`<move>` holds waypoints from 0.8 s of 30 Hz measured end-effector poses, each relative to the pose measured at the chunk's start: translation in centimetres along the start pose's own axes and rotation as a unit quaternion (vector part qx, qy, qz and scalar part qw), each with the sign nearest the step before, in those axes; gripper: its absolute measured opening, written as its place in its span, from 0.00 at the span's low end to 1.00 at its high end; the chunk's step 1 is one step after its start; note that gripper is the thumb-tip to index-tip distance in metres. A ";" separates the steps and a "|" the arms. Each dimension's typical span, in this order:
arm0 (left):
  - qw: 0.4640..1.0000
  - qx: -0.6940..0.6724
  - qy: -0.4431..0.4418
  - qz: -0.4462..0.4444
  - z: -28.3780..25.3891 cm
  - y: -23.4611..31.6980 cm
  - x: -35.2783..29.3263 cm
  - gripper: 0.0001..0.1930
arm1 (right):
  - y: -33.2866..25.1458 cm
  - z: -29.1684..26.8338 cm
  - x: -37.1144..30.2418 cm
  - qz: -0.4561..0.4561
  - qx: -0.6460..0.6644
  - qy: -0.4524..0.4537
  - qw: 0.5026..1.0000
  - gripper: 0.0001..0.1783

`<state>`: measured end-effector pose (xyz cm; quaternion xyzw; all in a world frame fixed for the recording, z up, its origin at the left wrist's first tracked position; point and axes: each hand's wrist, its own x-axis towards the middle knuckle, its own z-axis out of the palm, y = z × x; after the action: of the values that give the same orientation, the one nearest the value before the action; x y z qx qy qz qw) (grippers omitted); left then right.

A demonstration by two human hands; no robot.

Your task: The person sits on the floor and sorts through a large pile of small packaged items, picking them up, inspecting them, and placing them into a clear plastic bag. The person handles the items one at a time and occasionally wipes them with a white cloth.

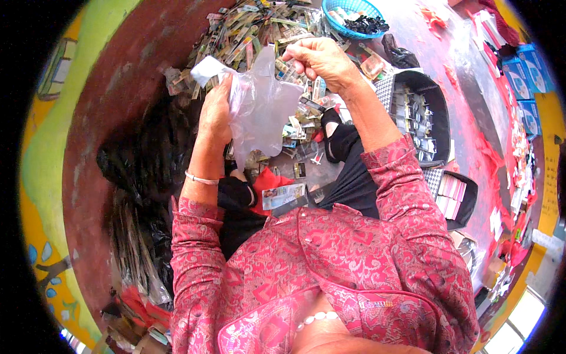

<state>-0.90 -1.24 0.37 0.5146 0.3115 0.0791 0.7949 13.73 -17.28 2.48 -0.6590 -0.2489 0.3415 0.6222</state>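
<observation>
My left hand is closed round a bunch of thin, translucent plastic bags, whose edges fan out to the right. A white folded end sticks out above its thumb. My right hand is raised just right of the bags' upper tip, fingers curled and thumb against the forefinger. Whether anything is between those fingertips I cannot make out. Beyond and below both hands spreads a large heap of small, flat packaged items.
Right of my legs stand a black box of clear packets and a smaller box of pink-and-white cards. A blue basket holds black pieces at the back. Black plastic sheeting lies left. A printed packet rests between my feet.
</observation>
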 end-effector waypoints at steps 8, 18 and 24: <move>0.995 0.083 -0.041 0.027 0.9 0.2 -1.1 0.18 | 0.4 1.6 0.1 -0.123 -0.115 0.026 0.985 0.19; 0.965 -0.100 -0.230 -0.070 -2.8 -1.2 1.3 0.16 | 0.2 0.1 0.3 0.010 0.039 0.030 0.999 0.07; 0.985 -0.084 -0.141 -0.062 -1.6 -1.5 0.3 0.15 | -0.6 1.4 -0.1 0.056 0.158 0.041 0.985 0.14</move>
<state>-1.89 -0.64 -1.50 0.4322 0.2201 -0.0173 0.8743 12.66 -16.32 3.14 -0.5787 -0.1286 0.3832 0.7084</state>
